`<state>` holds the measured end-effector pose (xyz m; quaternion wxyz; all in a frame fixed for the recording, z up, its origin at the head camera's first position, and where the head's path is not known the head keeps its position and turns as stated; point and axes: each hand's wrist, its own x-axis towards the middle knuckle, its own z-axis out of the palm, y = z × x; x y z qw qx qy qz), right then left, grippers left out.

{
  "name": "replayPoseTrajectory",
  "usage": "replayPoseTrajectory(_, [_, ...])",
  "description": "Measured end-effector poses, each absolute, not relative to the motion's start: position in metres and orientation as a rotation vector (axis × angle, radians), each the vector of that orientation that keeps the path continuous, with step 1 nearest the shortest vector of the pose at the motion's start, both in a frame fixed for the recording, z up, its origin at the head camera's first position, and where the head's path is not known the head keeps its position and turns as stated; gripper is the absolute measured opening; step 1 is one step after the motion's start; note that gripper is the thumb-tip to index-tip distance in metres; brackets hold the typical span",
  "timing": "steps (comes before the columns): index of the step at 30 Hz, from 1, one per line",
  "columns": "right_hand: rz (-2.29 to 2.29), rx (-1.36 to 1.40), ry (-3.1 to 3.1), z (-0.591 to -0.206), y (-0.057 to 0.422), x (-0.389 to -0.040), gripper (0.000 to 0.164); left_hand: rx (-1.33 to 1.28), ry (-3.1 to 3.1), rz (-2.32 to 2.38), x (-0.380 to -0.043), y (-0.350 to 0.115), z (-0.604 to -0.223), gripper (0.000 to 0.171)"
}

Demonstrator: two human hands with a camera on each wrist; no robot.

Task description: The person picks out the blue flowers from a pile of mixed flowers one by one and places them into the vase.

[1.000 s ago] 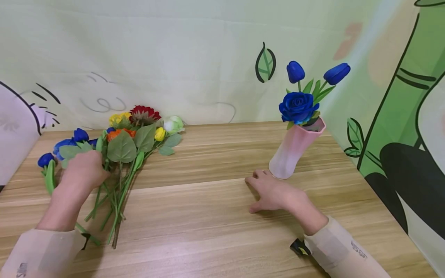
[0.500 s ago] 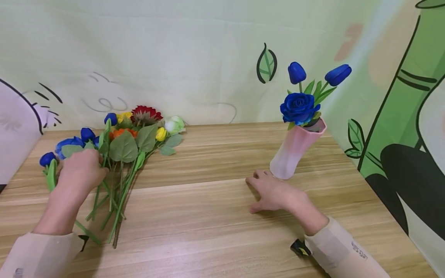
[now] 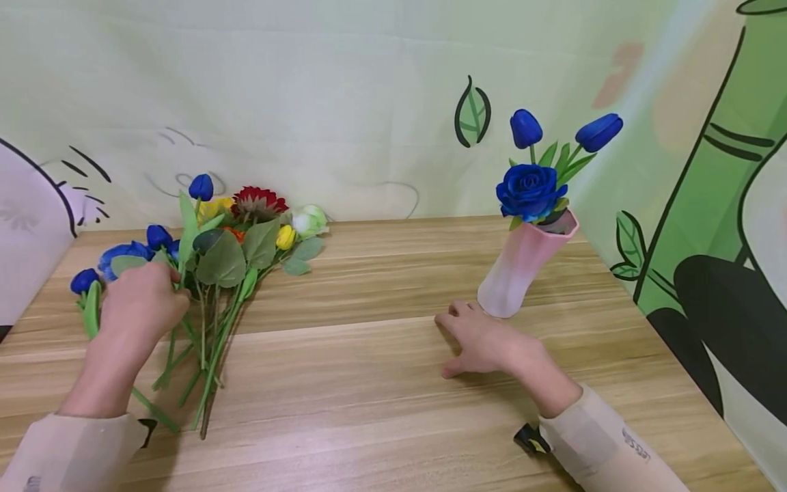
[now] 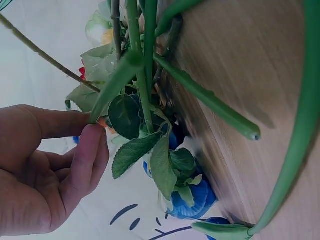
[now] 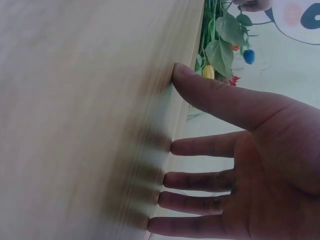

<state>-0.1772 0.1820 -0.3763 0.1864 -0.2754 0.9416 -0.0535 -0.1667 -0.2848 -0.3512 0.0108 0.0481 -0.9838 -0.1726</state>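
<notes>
My left hand (image 3: 140,301) pinches the green stem (image 4: 116,82) of a blue tulip (image 3: 201,186) between thumb and fingers. That tulip stands tilted up above the pile at the left of the table. Under and around it lie a blue rose (image 3: 123,257), another blue tulip (image 3: 85,281), a dark red flower (image 3: 259,203) and a yellow tulip (image 3: 285,237), their stems pointing toward me. My right hand (image 3: 482,339) rests with spread fingertips on the tabletop, close to the base of a pink and white vase (image 3: 513,270). The vase holds a blue rose (image 3: 530,191) and two blue tulips (image 3: 599,132).
A pale green rose (image 3: 309,220) lies at the pile's right end. The wooden table (image 3: 344,383) meets a printed cloth backdrop (image 3: 344,102) at its back edge. A green printed panel (image 3: 707,205) runs along the right side.
The pinched blue tulip has risen out of the pile, its head now standing higher than the other flowers there. My left hand has barely shifted; the right hand and vase stay put.
</notes>
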Motion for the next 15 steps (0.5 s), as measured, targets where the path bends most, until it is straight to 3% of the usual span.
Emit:
replayPoseTrajectory(6, [-0.154, -0.775, 2.653, -0.376, 0.182, -0.177, 0.078, 0.163, -2.941, -0.589, -0.166, -0.280, -0.350, 0.031])
replayPoseTrajectory(15, [-0.152, -0.777, 2.659, -0.376, 0.182, -0.176, 0.078, 0.111, -2.773, -0.641, -0.164, -0.265, -0.349, 0.028])
